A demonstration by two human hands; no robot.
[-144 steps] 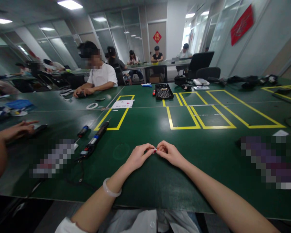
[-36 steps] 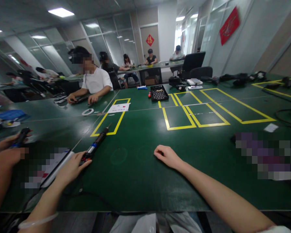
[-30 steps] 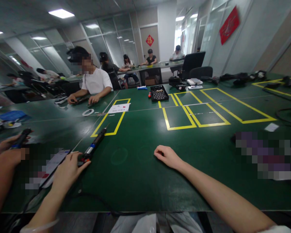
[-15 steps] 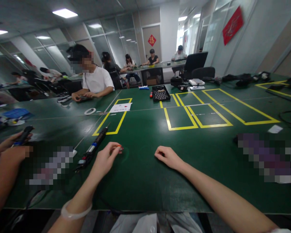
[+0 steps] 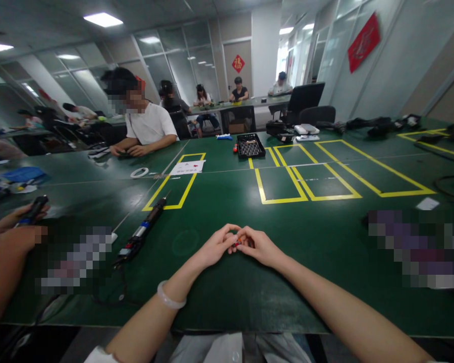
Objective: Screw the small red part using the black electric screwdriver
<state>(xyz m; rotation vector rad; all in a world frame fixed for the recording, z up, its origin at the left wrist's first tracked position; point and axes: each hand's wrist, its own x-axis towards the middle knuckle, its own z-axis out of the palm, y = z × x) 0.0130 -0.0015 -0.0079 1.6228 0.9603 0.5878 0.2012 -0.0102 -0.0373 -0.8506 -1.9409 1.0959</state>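
L hand (image 5: 211, 250) & R hand (image 5: 263, 248) are meeting fingertip to fingertip low on the table (image 5: 325, 237), both pinching a red part (image 5: 237, 243). It's sitting at L's 3 o'clock and R's 9 o'clock, equally near both, and its axis is too small to tell. The screwdriver (image 5: 139, 234) is lying at 10 o'clock, on L's side.

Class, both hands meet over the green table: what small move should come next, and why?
Probably a slight push or twist of the small red part, since the left hand and right hand both pinch it between fingertips, low over the green table; its detail is too small to tell.
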